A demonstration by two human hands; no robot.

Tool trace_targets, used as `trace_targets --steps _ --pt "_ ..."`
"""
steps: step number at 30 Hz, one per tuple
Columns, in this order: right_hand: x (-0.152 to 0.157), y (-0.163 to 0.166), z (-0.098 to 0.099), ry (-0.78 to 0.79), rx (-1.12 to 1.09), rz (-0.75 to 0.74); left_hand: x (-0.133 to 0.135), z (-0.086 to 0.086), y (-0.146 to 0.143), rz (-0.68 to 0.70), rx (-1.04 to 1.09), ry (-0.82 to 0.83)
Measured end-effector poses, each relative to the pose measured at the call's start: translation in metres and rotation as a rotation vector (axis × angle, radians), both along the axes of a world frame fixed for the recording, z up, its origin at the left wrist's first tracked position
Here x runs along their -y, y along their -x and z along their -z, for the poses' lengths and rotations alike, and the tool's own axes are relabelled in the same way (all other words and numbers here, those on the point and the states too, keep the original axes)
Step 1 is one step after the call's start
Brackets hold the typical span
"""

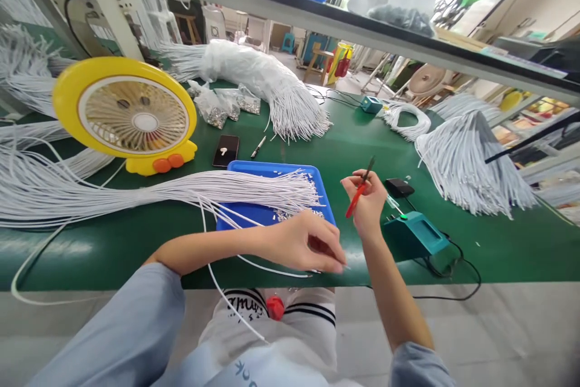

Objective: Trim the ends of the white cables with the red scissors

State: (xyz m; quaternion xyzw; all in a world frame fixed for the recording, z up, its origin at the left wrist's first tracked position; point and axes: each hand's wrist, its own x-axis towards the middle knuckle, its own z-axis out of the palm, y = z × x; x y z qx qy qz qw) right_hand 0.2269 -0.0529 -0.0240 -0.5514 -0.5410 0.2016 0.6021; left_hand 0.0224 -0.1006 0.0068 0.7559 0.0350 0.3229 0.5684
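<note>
Head view. The left hand (301,245) rests at the near edge of the green surface (136,242), its grip pinched together on a thin white wire (254,265) that runs left to right beneath the palm. The right hand (368,203), just right of it, has its grip clamped on a slim red-handled, dark-tipped tool (360,189); the tool's long axis is steeply tilted, tip pointing far and right. A blue plastic tray (254,213) bearing a bundle of white wires (158,194) lies just beyond; a teal box (414,235) sits right.
</note>
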Motion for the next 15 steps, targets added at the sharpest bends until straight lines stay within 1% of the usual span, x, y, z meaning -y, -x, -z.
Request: trace_targets --steps 2,3,4,7,9,10,12,15 --pt "-0.004 0.010 -0.016 -0.067 -0.031 -0.021 0.001 0.014 -0.011 0.086 -0.058 -0.037" --pt "-0.005 0.016 -0.023 -0.108 -0.049 -0.037 0.002 0.022 -0.017 0.119 -0.089 -0.076" --pt "-0.005 0.023 -0.031 -0.167 -0.073 -0.060 0.003 0.032 -0.024 0.141 -0.136 -0.150" --pt "-0.004 0.045 -0.051 -0.334 -0.123 -0.127 0.005 0.058 -0.042 0.199 -0.370 -0.474" --pt "-0.004 0.057 -0.061 -0.399 -0.124 -0.155 0.002 0.070 -0.049 0.180 -0.514 -0.694" --pt "-0.003 0.061 -0.064 -0.423 -0.123 -0.162 -0.002 0.074 -0.050 0.129 -0.567 -0.776" --pt "-0.002 0.062 -0.067 -0.462 -0.128 -0.167 -0.018 0.075 -0.047 -0.050 -0.663 -0.859" --pt "0.003 0.054 -0.066 -0.505 -0.173 -0.171 -0.057 0.068 -0.034 -0.382 -0.846 -0.816"
